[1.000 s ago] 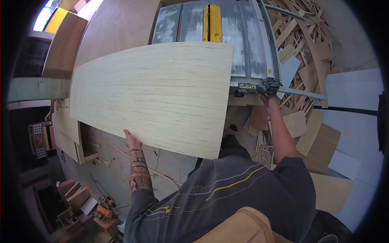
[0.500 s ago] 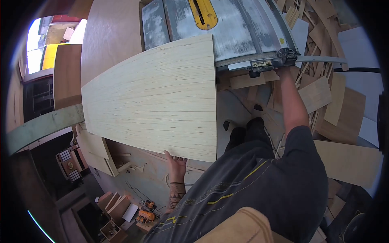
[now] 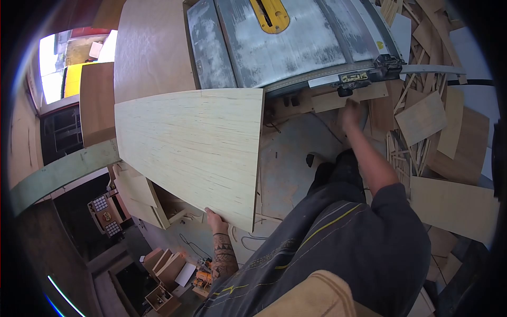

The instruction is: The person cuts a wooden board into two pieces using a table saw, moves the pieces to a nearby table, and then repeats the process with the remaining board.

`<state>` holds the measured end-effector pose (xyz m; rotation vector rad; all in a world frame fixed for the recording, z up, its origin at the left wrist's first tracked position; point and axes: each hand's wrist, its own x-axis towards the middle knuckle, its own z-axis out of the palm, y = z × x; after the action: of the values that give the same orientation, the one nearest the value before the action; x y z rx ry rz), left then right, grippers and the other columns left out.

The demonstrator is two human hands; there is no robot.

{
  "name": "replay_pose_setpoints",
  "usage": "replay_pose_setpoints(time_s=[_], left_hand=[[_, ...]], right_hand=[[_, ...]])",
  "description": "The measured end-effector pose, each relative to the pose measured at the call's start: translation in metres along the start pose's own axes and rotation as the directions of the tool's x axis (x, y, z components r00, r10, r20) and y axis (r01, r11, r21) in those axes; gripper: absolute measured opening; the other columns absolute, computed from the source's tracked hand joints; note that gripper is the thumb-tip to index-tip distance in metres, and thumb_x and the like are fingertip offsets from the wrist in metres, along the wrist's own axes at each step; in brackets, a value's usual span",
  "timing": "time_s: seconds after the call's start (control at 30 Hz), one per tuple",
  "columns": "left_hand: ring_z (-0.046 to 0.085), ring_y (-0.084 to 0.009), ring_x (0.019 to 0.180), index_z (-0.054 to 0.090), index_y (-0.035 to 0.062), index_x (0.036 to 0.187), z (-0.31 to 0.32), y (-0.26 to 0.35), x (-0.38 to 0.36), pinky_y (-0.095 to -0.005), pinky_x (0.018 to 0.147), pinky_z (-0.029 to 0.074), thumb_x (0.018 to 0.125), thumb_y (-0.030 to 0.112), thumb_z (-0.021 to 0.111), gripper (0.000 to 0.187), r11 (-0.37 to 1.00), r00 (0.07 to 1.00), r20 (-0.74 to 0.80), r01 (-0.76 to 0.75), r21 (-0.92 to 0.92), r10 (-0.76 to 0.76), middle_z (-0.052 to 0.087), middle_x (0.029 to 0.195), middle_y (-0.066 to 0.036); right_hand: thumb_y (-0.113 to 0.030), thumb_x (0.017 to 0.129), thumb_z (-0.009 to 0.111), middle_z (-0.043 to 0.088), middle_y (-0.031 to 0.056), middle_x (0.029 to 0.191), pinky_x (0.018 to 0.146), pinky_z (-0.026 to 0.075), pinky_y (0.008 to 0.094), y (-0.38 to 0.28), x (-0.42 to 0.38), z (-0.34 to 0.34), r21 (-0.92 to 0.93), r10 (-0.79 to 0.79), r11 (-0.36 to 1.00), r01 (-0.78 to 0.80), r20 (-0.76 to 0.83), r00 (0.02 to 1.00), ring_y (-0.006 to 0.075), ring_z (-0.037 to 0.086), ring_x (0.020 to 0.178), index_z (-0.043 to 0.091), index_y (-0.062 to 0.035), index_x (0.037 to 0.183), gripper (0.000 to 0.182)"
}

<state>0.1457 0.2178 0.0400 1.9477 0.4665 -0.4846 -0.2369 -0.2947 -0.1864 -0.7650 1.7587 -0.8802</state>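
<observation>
A pale plywood sheet (image 3: pixel 190 142) with fine grain lines lies tilted, its far edge at the table saw (image 3: pixel 296 50) and its near edge toward me. My left hand (image 3: pixel 216 221) is closed on the near edge, thumb at the top face and fingers underneath. Under the saw's front rail, my right hand (image 3: pixel 350 114) is blurred, close below the black fence clamp (image 3: pixel 354 79), and its fingers do not show clearly. A yellow insert (image 3: pixel 272 16) with a slot sits in the saw top.
A larger wooden panel (image 3: pixel 153 50) extends left of the saw. Offcuts and thin strips (image 3: pixel 422 116) pile up on the right. Down at the left are a box of wood pieces (image 3: pixel 161 301) and an orange power tool (image 3: pixel 203 277). A cable (image 3: pixel 327 127) runs on the floor.
The plywood sheet has swung and slid back toward me, away from the saw top. My right hand has left the fence clamp and dropped lower. My left hand now grips the sheet's edge.
</observation>
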Motion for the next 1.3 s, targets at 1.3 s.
replay_pose_setpoints(time_s=[1.3], left_hand=[[0.066,-0.028,0.108,0.046,-0.007,0.133,-0.009,-0.018,0.029,-0.0404,0.093,0.057,0.109,0.034,0.046,0.047,0.932,0.94,0.233,-0.167,-0.323,0.249,0.063,0.125,-0.019]], right_hand=[[-0.033,0.097,0.06,0.059,0.0096,0.134,0.098,0.049,0.0357,0.023,-0.286,-0.008,-0.643,0.651,0.752,0.145,0.759,-0.012,0.0208,0.06,0.118,0.043,-0.0126,0.153,0.062]])
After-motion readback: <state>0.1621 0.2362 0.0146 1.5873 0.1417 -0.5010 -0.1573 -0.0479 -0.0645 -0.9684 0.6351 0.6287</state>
